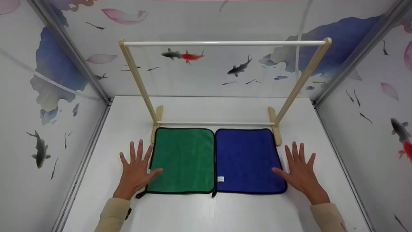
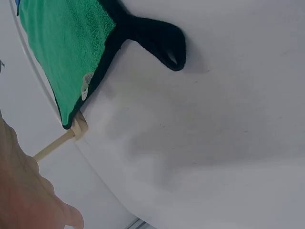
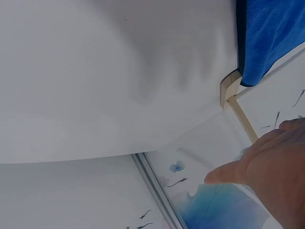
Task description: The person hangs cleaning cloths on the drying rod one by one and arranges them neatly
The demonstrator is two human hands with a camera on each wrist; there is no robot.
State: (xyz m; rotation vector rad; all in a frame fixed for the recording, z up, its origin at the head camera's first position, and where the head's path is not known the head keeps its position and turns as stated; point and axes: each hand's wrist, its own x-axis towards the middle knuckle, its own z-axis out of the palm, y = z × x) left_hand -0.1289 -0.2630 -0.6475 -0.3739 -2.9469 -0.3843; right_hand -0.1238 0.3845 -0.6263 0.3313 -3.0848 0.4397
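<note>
A green towel (image 1: 183,161) with black edging lies flat on the white table, side by side with a blue towel (image 1: 249,158) edged the same way. My left hand (image 1: 135,174) is spread at the green towel's left side, its thumb overlapping that towel in the head view. On the other side my right hand (image 1: 301,174) is spread too, thumb over the blue towel's right edge. Neither hand holds anything. In the left wrist view a black hanging loop (image 2: 164,45) sticks out from the green towel's corner. A small white label (image 1: 220,178) shows on the blue towel.
Behind the towels stands a wooden rack with a white top bar (image 1: 225,43), a low white crossbar (image 1: 215,123) and slanted posts (image 1: 302,80). Its wooden feet (image 1: 275,129) reach beside the towels' far corners. Walls printed with fish enclose the table (image 1: 180,212) at the back and sides.
</note>
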